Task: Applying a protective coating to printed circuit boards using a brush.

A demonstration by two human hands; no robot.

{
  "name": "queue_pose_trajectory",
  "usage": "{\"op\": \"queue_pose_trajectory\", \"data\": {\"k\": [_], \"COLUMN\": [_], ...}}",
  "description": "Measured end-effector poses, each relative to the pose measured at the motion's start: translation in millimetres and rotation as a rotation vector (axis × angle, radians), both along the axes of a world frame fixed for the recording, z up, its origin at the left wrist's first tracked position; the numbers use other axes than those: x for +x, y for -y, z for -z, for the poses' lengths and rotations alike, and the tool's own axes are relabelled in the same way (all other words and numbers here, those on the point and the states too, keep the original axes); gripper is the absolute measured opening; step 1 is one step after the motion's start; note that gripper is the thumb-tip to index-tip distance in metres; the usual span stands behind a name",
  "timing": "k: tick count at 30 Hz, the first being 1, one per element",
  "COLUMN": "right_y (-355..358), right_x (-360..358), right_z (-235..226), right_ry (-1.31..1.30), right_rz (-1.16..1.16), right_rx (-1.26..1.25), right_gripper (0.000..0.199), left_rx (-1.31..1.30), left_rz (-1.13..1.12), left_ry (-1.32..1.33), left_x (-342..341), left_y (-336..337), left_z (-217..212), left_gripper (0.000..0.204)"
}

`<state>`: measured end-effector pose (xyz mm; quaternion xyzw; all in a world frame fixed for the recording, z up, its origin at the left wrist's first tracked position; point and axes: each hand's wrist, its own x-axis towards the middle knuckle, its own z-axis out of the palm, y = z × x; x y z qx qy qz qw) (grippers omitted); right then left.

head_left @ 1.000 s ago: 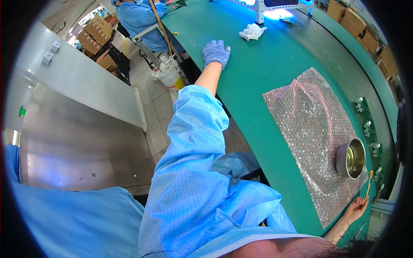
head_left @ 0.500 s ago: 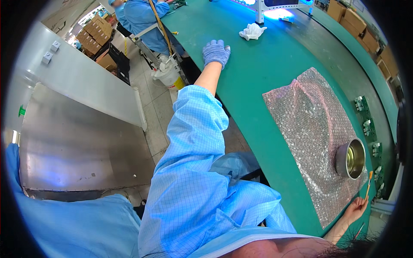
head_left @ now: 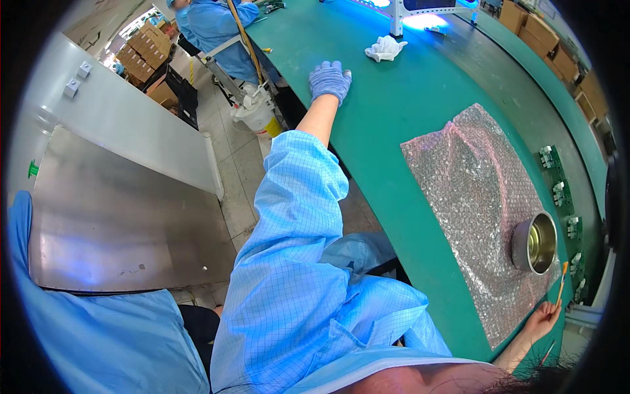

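Note:
My left hand (head_left: 329, 81), in a purple-grey glove, lies flat on the green tabletop (head_left: 367, 138) by its left edge, fingers stretched out and nothing in them. At the lower right, my bare right hand (head_left: 542, 320) pinches the handle of a small brush (head_left: 562, 282), its orange-brown tip pointing up. Just beyond that tip stands a round metal cup (head_left: 523, 245) with some yellowish liquid visible inside. The cup rests on a sheet of pinkish bubble wrap (head_left: 459, 190). Right of the sheet is a row of green circuit boards (head_left: 559, 194).
A crumpled white glove or cloth (head_left: 385, 48) lies farther up the table, near a white metal frame (head_left: 396, 20) with blue light. A person in blue (head_left: 213, 26) is at the far left, by a white bucket (head_left: 257, 117). Another blue garment (head_left: 111, 341) shows lower left.
At the lower left, the blue-clothed person has shifted and the sleeve stands higher; a dark patch shows beside it. My hands, the brush and the cup stay in place.

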<state>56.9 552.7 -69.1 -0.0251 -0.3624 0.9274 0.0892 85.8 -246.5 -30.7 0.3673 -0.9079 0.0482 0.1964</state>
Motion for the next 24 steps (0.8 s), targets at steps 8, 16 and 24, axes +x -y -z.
{"op": "queue_pose_trajectory", "data": {"k": [8, 16, 24], "right_y": [-5.8, -1.4, -2.5], "right_x": [-2.0, -0.6, -0.9], "right_z": [3.7, 2.2, 3.0], "right_ry": [-0.037, -0.016, -0.006], "right_rz": [-0.063, -0.035, -0.011], "right_rx": [-0.047, -0.034, -0.019], "right_gripper": [0.027, 0.027, 0.028], "left_rx": [0.023, 0.011, 0.018], "left_rz": [0.006, -0.013, -0.011], "left_ry": [0.011, 0.035, 0.016], "left_x": [0.5, -0.7, -0.3], "left_y": [-1.2, 0.5, -0.2], "left_z": [-2.0, -0.5, -0.7], "left_gripper": [0.041, 0.043, 0.041]}}
